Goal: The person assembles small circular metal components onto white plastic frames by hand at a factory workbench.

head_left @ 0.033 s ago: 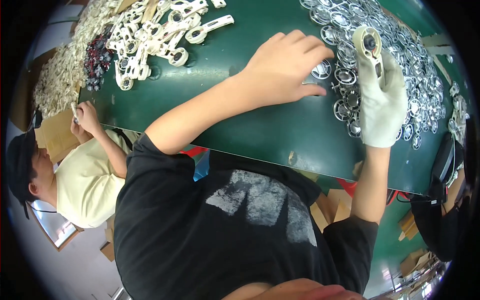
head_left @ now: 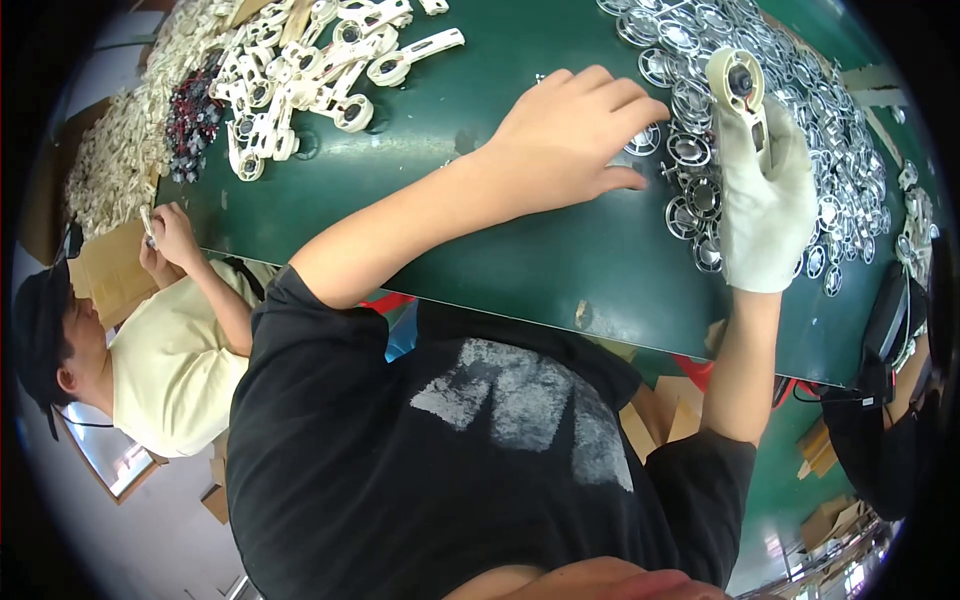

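Note:
My left hand (head_left: 575, 135) is bare and held over the green table, its thumb and index finger apart. Its fingertips are close to a chrome ring (head_left: 643, 139) with spokes; whether they touch it I cannot tell. On my right hand (head_left: 768, 215) is a white glove, and its fingers are closed around a cream plastic housing (head_left: 722, 75). The housing has a round end with a black round part set in it and a narrow stem. Most of the stem is hidden by the glove. Beneath and around the right hand lies a heap of chrome rings (head_left: 690, 150).
Cream housings (head_left: 300, 75) lie piled at the far left, next to a cluster of black parts with red wires (head_left: 193, 120) and a heap of small cream parts (head_left: 110, 165). A co-worker (head_left: 170, 370) sits at left, holding a small piece. A black bag-like object (head_left: 880, 320) lies at right.

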{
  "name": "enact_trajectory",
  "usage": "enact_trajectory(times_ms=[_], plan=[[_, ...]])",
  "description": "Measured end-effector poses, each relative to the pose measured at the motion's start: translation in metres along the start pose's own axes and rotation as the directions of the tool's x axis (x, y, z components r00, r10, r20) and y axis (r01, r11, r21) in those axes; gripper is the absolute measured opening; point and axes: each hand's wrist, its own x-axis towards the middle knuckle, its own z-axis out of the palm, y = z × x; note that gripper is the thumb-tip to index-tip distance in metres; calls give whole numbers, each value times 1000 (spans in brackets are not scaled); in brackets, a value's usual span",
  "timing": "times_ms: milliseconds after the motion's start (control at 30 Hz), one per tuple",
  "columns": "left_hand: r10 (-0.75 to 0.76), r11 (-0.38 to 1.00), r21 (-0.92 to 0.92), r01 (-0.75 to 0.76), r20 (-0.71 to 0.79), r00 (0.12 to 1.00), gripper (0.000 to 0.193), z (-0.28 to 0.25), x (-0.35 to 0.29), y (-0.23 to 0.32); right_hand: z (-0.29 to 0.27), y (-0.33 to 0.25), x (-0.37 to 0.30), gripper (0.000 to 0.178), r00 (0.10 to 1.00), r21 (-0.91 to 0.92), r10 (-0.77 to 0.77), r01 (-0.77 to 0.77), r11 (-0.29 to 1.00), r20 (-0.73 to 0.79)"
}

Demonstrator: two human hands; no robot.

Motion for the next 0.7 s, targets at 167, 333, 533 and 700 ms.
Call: enact_trajectory(times_ms=[167, 333, 533, 700], plan=[[-95, 978, -187, 98, 26, 995, 51, -7, 3, 6, -4, 6, 2, 43, 998, -64, 53, -51, 997, 31], [50, 915, -352, -195, -383, 922, 46, -32, -2, -12, -4, -15, -2, 36, 950, -387, 170, -57, 920, 263], [152, 890, -348, -293, -380, 913, 52, -21, -6, -13, 1, 4, -17, 32, 897, -338, -42, 208, 918, 439], [-8, 913, -396, -102, -267, 964, 60, -19, -13, -13, 3, -2, -17, 33, 891, -340, -31, 205, 918, 453]])
